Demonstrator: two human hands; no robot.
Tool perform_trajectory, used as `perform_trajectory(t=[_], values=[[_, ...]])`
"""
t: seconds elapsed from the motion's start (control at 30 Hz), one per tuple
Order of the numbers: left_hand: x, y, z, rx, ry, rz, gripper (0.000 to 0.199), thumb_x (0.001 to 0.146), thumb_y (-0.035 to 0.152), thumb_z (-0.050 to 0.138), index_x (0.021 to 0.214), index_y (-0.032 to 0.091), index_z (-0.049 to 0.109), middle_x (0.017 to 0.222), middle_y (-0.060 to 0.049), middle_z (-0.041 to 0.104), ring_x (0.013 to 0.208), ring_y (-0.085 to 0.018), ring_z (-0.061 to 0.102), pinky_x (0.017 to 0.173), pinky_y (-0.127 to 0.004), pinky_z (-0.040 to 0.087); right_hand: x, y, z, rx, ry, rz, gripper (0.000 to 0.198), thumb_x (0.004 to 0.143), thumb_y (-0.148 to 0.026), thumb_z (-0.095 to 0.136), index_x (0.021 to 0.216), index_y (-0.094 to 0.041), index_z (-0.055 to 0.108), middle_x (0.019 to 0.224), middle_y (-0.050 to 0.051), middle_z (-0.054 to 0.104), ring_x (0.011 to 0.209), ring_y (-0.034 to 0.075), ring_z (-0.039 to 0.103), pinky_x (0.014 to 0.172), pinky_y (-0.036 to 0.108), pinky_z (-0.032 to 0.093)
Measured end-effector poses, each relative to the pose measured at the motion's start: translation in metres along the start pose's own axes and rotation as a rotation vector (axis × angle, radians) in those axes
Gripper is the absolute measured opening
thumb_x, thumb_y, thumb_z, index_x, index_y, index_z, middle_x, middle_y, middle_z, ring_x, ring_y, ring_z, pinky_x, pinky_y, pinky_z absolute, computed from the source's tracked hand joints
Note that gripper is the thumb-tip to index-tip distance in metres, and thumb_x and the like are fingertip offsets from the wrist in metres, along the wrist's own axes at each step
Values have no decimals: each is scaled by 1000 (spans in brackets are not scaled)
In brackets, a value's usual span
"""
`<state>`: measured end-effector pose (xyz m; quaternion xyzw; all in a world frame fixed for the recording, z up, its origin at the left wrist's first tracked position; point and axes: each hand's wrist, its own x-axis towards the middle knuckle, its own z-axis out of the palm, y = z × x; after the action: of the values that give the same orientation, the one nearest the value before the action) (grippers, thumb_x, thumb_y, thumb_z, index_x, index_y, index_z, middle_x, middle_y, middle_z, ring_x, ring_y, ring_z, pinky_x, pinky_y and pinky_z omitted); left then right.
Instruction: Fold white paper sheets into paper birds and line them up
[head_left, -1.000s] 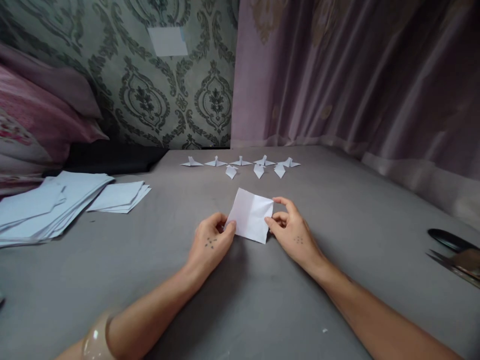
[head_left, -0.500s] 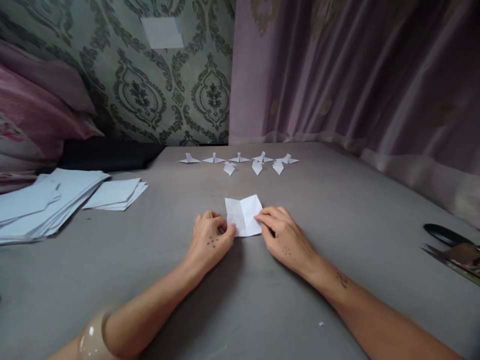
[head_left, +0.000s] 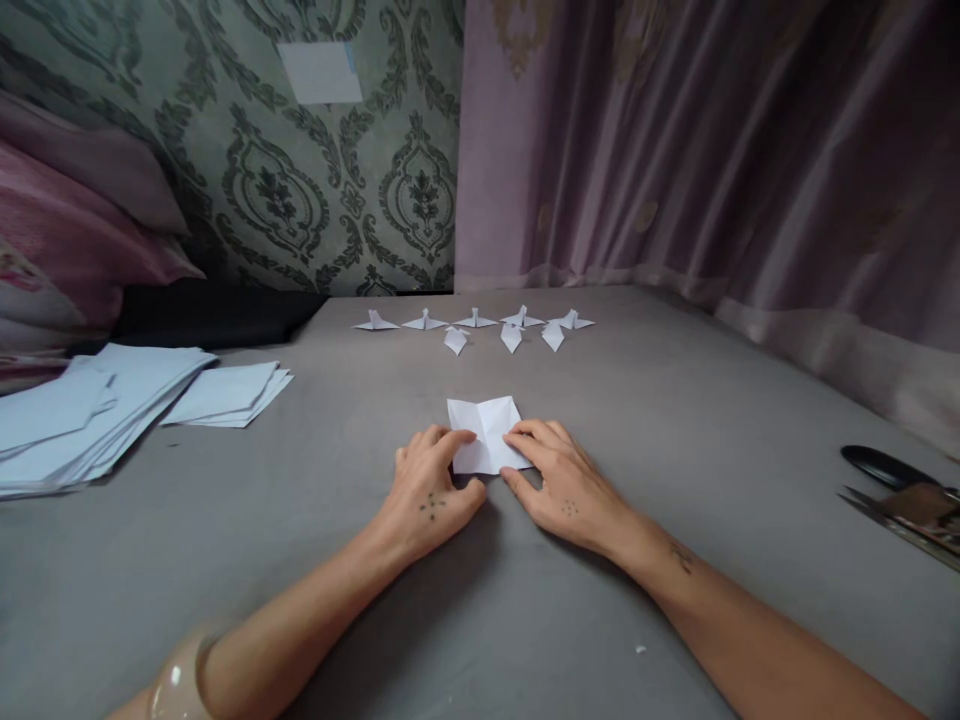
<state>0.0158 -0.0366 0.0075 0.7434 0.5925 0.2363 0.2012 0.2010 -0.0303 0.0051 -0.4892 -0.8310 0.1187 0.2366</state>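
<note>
A small white sheet of paper (head_left: pixel 489 420) with a crease down its middle lies partly raised on the grey surface in front of me. My left hand (head_left: pixel 431 490) is at its left side, the index finger resting on the paper and the thumb spread away below the near edge. On the other side, my right hand (head_left: pixel 566 480) holds the sheet, fingertips on its face and thumb at the near edge. Beyond it, several folded paper birds (head_left: pixel 475 317) stand in a row, with three folded paper pieces (head_left: pixel 511 338) just before them.
A stack of large white sheets (head_left: pixel 150 400) and a smaller paper stack (head_left: pixel 225 390) lie at left. Scissors (head_left: pixel 889 468) and a pointed metal tool (head_left: pixel 885 520) are at the right edge. A paper scrap (head_left: pixel 640 650) lies near me. Curtains (head_left: pixel 585 150) border the back right.
My left thumb has come off the sheet and moved below its near edge, while the left index finger now reaches over it. My right thumb has shifted to the near edge.
</note>
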Motion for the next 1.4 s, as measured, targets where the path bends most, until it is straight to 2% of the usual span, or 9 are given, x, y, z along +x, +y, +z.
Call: perform_trajectory(t=[0.2, 0.33, 0.4, 0.5, 0.57, 0.63, 0.7, 0.97, 1.4], values=[[0, -11, 4, 69, 111, 30, 45, 70, 11, 46, 114, 19, 53, 103, -9, 58, 100, -26, 52, 87, -42, 38, 1, 3, 2, 47, 70, -23, 36, 83, -26, 62, 118, -23, 58, 115, 7, 59, 105, 23, 50, 92, 40, 45], [-2, -16, 2, 177, 158, 60, 41, 75, 13, 47, 115, 17, 54, 103, -11, 56, 97, -26, 51, 84, -42, 39, 1, 3, 0, 12, 59, -32, 22, 85, -23, 59, 105, -24, 66, 104, 6, 60, 97, 21, 52, 87, 36, 47], [-5, -15, -2, 271, 192, 69, 38, 76, 16, 50, 113, 20, 57, 111, -13, 52, 102, -30, 49, 84, -44, 38, 0, 2, -1, -15, 38, -32, 19, 87, -22, 56, 100, -24, 69, 100, 6, 60, 94, 21, 52, 84, 35, 48], [-7, -11, -8, 421, 252, 156, 36, 79, 13, 50, 111, 24, 60, 133, -14, 41, 121, -36, 35, 93, -50, 30, -2, 0, 0, -48, 22, -29, 22, 89, -20, 52, 102, -23, 69, 96, 6, 60, 91, 20, 51, 80, 34, 48], [-8, -9, -10, 461, 212, 282, 36, 83, 8, 45, 110, 26, 60, 137, -10, 43, 129, -32, 29, 100, -50, 21, -2, -1, 0, -61, 20, -25, 22, 89, -19, 51, 103, -23, 68, 95, 6, 60, 90, 20, 51, 81, 34, 47], [-6, -9, -11, 446, 110, 381, 36, 87, 6, 40, 108, 27, 60, 126, -6, 56, 128, -26, 34, 102, -48, 16, -2, -2, 0, -65, 23, -17, 22, 89, -19, 51, 103, -22, 67, 94, 6, 60, 90, 20, 52, 81, 34, 47], [-3, -10, -11, 413, 26, 408, 33, 90, 7, 38, 107, 27, 59, 114, -3, 64, 122, -23, 42, 103, -46, 14, -2, -2, 0, -63, 27, -4, 21, 89, -19, 51, 102, -22, 66, 94, 6, 60, 89, 20, 53, 81, 33, 47], [11, -4, -16, 292, -11, 320, 30, 97, 29, 35, 94, 23, 64, 101, -4, 69, 99, -19, 56, 98, -43, 18, 2, 1, 3, -7, 44, 42, 17, 88, -21, 54, 99, -22, 67, 92, 5, 62, 88, 20, 55, 81, 33, 46], [34, 10, -12, 319, -69, 165, 23, 90, 24, 43, 83, 20, 65, 87, -5, 68, 86, -20, 58, 90, -44, 24, 13, 4, 7, 51, 30, 205, 15, 88, -22, 51, 83, -21, 65, 85, 4, 63, 81, 17, 58, 73, 29, 43]])
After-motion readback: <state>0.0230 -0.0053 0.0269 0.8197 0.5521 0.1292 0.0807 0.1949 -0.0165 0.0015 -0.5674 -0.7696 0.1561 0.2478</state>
